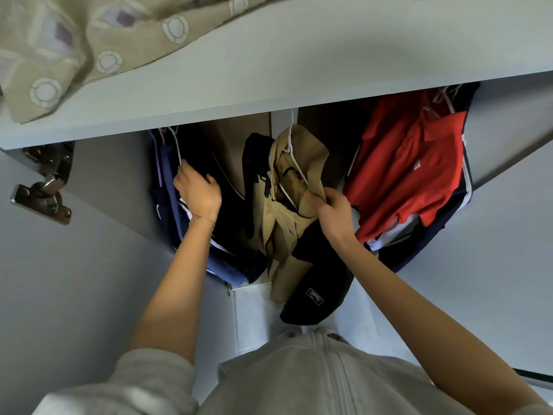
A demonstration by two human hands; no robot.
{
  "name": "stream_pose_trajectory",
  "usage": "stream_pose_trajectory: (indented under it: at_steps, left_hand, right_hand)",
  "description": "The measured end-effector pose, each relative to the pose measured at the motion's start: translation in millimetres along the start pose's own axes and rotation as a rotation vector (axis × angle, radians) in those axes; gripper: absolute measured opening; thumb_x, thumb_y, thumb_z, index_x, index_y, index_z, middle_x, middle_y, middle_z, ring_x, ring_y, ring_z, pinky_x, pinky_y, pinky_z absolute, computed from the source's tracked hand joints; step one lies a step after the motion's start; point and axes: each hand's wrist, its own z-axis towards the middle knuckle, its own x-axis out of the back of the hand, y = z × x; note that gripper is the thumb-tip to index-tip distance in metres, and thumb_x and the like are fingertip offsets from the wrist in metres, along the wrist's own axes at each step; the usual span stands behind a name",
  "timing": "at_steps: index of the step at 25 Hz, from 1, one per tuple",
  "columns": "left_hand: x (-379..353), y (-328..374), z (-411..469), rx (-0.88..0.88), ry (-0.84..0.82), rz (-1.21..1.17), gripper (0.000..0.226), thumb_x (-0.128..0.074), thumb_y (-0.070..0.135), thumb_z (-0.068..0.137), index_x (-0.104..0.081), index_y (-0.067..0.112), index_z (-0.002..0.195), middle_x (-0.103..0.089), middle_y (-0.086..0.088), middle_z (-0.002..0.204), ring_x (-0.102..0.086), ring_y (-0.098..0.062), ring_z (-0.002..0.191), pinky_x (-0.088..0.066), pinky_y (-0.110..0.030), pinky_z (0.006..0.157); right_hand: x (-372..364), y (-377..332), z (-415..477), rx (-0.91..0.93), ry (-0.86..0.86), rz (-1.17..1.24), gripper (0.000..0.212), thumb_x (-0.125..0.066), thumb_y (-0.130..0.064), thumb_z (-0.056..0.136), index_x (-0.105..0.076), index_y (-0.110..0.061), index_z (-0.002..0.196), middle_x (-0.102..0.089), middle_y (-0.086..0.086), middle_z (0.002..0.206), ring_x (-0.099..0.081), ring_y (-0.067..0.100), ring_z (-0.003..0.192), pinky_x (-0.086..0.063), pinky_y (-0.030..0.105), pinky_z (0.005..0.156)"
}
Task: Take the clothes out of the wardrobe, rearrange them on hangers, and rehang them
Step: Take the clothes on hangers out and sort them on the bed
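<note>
Right hand (pixel 332 211) pinches beige shirt (pixel 282 232) collar; soft, light fabric, so lift by white hanger (pixel 291 130). Left hand (pixel 197 188) grip among navy garments (pixel 168 178): unclear.

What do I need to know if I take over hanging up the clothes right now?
Left hand: on the navy blue hanging clothes at the wardrobe's left; its grip is hidden.
Right hand: pinches the collar of the beige-and-black shirt, which hangs in the middle on a white wire hanger.
Red polo shirt: hangs at the right.
Done: the beige shirt is on its hanger.
Left: probably straightening that collar; I cannot tell which other clothes are already redone.
</note>
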Motion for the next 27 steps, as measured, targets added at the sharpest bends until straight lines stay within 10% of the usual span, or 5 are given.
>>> stream_pose_trajectory:
  at_steps: [7, 12, 27]
  left_hand:
    - [-5.8, 8.7, 36.9, 0.245, -0.140, -0.311, 0.054, -0.045, 0.018, 0.099, -0.029, -0.002, 0.146, -0.046, -0.024, 0.138, -0.052, -0.037, 0.121, -0.040, -0.039, 0.106]
    - [-4.8, 38.6, 31.3, 0.189, -0.276, -0.664, 0.030, -0.036, 0.007, 0.102, -0.053, 0.002, 0.126, -0.052, -0.001, 0.078, -0.049, -0.007, 0.062, -0.046, -0.015, 0.057]
    - [-46.5, 103.9, -126.7, 0.007, -0.909, -0.726, 0.012, -0.059, -0.006, 0.091, -0.057, 0.006, 0.090, -0.069, -0.002, 0.065, -0.069, -0.012, 0.062, -0.058, -0.022, 0.063]
  right_hand:
    - [15.4, -9.1, -3.3, 0.032, 0.043, -0.005, 0.029, -0.059, -0.016, 0.091, -0.053, 0.008, 0.078, -0.050, 0.009, 0.068, -0.044, 0.011, 0.063, -0.033, 0.024, 0.056]
    - [32.5, -10.1, 0.2, 0.030, 0.089, 0.000, 0.031, -0.059, -0.016, 0.092, -0.052, 0.010, 0.078, -0.048, 0.010, 0.068, -0.042, 0.013, 0.064, -0.032, 0.026, 0.057]
    - [93.2, 20.1, 0.8, -0.015, 0.185, -0.022, 0.031, -0.055, -0.021, 0.093, -0.050, 0.005, 0.076, -0.050, 0.010, 0.067, -0.043, 0.015, 0.063, -0.034, 0.032, 0.060]
